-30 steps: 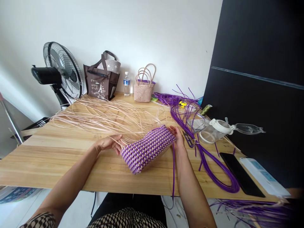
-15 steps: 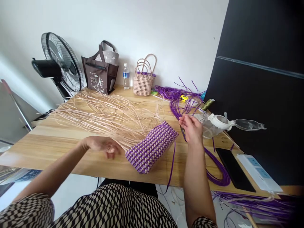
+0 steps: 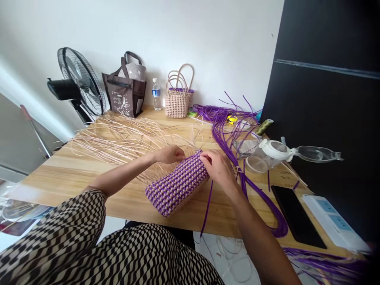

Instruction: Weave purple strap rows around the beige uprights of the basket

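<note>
A woven purple-and-beige bag [image 3: 178, 184] lies tilted on the wooden table, with long loose beige strips [image 3: 118, 136] fanning out from its far side. My left hand [image 3: 170, 154] is closed at the bag's far edge, its fingertips on a thin purple strip [image 3: 191, 156] running along that edge. At the bag's right end, my right hand [image 3: 219, 168] pinches the upper corner; the exact contact is partly hidden by the fingers. Another purple strip [image 3: 208, 209] hangs from the bag over the table's front edge.
Purple strip bundles [image 3: 221, 138] lie at the right, near a clear jar [image 3: 261, 158] with its lid flipped out, a thread spool [image 3: 264, 127], a phone [image 3: 297, 215] and a power strip [image 3: 335, 221]. Behind stand a fan [image 3: 80, 81], brown bag [image 3: 124, 93], bottle [image 3: 156, 95] and small woven baskets [image 3: 176, 105].
My left hand has moved right and away from me to the bag's far edge. My right hand has come left onto the bag's corner. The bag appears slightly farther left in view.
</note>
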Demonstrator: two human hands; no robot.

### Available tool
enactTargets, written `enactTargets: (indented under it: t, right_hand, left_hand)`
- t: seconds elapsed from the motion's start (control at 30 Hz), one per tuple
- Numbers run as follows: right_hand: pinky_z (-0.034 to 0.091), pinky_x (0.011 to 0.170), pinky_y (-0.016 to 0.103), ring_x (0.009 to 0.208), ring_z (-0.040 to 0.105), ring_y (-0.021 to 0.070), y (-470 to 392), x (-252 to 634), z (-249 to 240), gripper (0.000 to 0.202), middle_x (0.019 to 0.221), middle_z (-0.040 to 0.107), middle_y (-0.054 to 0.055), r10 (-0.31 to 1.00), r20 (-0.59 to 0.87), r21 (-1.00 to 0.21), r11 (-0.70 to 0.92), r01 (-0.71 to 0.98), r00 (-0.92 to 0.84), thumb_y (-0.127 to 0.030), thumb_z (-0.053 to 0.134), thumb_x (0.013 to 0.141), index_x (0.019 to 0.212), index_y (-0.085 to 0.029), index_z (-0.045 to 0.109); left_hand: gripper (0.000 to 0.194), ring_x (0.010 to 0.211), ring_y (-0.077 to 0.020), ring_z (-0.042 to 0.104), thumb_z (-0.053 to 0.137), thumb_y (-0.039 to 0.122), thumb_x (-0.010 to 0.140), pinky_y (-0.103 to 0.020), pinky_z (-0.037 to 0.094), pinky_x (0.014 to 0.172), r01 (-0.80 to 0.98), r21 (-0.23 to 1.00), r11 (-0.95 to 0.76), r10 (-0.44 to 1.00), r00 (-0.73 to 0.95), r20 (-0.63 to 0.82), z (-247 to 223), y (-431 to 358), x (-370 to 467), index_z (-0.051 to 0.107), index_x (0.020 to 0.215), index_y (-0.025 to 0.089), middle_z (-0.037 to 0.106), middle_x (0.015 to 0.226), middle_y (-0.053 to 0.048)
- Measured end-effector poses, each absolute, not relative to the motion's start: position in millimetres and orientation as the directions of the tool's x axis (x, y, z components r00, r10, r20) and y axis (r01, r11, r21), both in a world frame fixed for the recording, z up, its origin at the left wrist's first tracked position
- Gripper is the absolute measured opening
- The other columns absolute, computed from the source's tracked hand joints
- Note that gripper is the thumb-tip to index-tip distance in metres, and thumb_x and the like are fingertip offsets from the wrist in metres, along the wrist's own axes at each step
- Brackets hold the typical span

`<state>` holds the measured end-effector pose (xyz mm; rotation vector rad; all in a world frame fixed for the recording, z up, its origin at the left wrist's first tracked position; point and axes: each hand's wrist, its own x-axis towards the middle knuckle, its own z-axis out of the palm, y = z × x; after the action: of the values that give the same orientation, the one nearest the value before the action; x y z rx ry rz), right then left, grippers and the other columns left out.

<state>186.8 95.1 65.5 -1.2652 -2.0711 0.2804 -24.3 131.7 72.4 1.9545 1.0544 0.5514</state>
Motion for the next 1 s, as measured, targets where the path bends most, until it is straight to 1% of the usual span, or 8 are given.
enactTargets:
  t: [0.13,0.27,0.37,0.5,0.6,0.77,0.9,1.0]
  right_hand:
    - [0.040,0.078,0.031,0.080,0.056,0.0194,92,191,69,0.018,0.083,0.065,0.005,0.867,0.399,-0.441,0.467,0.766,-0.299,-0.021,0.048,0.085,0.077,-0.022,0.064]
    - [0.038,0.072,0.029,0.078,0.055,0.0182,89,188,82,0.018,0.084,0.063,0.005,0.864,0.358,-0.299,0.465,0.833,-0.354,-0.020,0.048,0.086,0.078,-0.021,0.064]
    - [0.036,0.067,0.028,0.075,0.054,0.0178,87,184,97,0.020,0.083,0.062,0.006,0.864,0.297,-0.151,0.463,0.874,-0.406,-0.020,0.046,0.088,0.081,-0.019,0.064]
    - [0.036,0.067,0.028,0.075,0.055,0.0171,83,176,116,0.021,0.084,0.062,0.006,0.885,0.196,-0.084,0.444,0.892,-0.422,-0.019,0.044,0.088,0.081,-0.017,0.064]
    - [0.038,0.072,0.026,0.079,0.057,0.0168,81,171,126,0.019,0.084,0.064,0.006,0.913,0.109,-0.156,0.407,0.900,-0.394,-0.017,0.046,0.087,0.079,-0.016,0.064]
    - [0.040,0.074,0.025,0.084,0.061,0.0167,86,167,132,0.019,0.089,0.068,0.005,0.942,-0.015,-0.238,0.322,0.916,-0.334,-0.013,0.049,0.081,0.090,-0.018,0.065]
    - [0.038,0.069,0.025,0.081,0.061,0.0184,91,160,134,0.021,0.086,0.069,0.007,0.938,-0.078,-0.102,0.328,0.939,-0.337,-0.013,0.047,0.081,0.086,-0.018,0.067]
    - [0.036,0.064,0.025,0.073,0.060,0.0179,92,151,141,0.019,0.078,0.068,0.008,0.938,-0.131,0.005,0.326,0.945,-0.322,-0.013,0.048,0.080,0.077,-0.016,0.066]
  left_hand:
    - [0.031,0.046,-0.0093,0.040,0.060,0.037,0.072,-0.022,0.028,0.046,0.439,0.839,-0.322,0.785,0.619,-0.023,76,124,-30,0.058,0.050,0.016,0.048,0.047,0.003]
    - [0.031,0.048,-0.0115,0.046,0.062,0.042,0.072,-0.023,0.034,0.049,0.429,0.863,-0.267,0.754,0.651,-0.090,85,122,-36,0.063,0.055,0.017,0.056,0.051,0.001]
    - [0.027,0.056,-0.0129,0.054,0.065,0.042,0.072,-0.023,0.040,0.057,0.385,0.895,-0.225,0.661,0.735,-0.150,82,129,-40,0.068,0.064,0.015,0.064,0.061,-0.001]
    - [0.021,0.076,-0.0143,0.060,0.060,0.031,0.078,-0.025,0.043,0.074,0.248,0.920,-0.302,0.545,0.837,-0.047,72,137,-47,0.069,0.087,0.015,0.069,0.085,-0.004]
    - [0.020,0.077,-0.0126,0.060,0.057,0.024,0.080,-0.026,0.044,0.075,0.163,0.945,-0.283,0.590,0.807,0.037,70,135,-48,0.065,0.094,0.014,0.068,0.087,-0.005]
    - [0.016,0.070,-0.0101,0.056,0.056,0.015,0.075,-0.024,0.044,0.069,0.126,0.936,-0.327,0.667,0.733,0.134,71,130,-44,0.062,0.090,0.012,0.065,0.081,-0.003]
    - [0.017,0.071,-0.0114,0.056,0.051,0.013,0.075,-0.023,0.043,0.068,0.237,0.874,-0.424,0.677,0.724,0.132,68,129,-39,0.062,0.087,0.012,0.065,0.079,-0.003]
    - [0.017,0.072,-0.0138,0.056,0.050,0.014,0.073,-0.024,0.041,0.068,0.408,0.748,-0.523,0.756,0.628,0.186,64,128,-37,0.065,0.080,0.012,0.065,0.078,-0.005]
